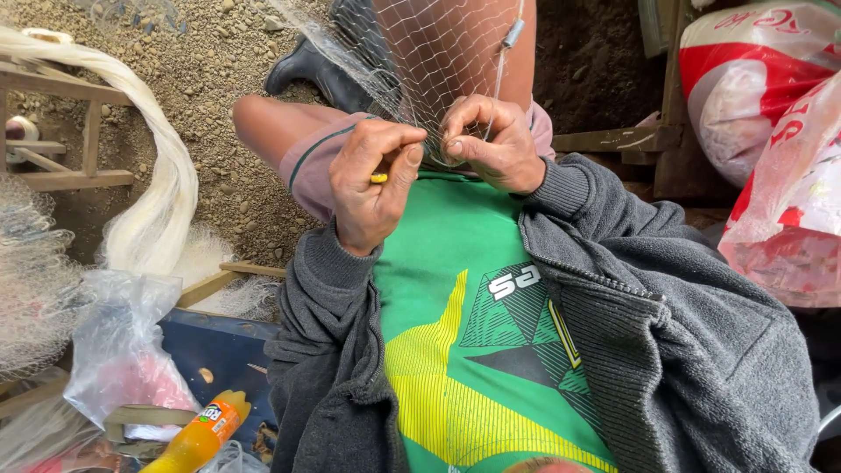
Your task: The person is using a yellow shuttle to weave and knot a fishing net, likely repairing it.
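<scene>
A fine clear mesh net (438, 61) hangs stretched down over my knees to my chest. My left hand (368, 184) is closed on a small yellow tool (378, 178), only its tip showing between the fingers, right at the net's lower edge. My right hand (491, 144) pinches the net's mesh just beside it, fingertips nearly touching the left hand. A small grey weight (513, 33) sits on a line along the net. I wear a grey zip jacket over a green and yellow shirt.
A thick hank of white line (149, 201) drapes over a wooden frame (61, 131) at left, with piled netting (35, 280). A clear plastic bag (123, 350) and an orange drink bottle (206, 429) lie at lower left. Red and white sacks (771, 140) stand at right. Gravel ground lies ahead.
</scene>
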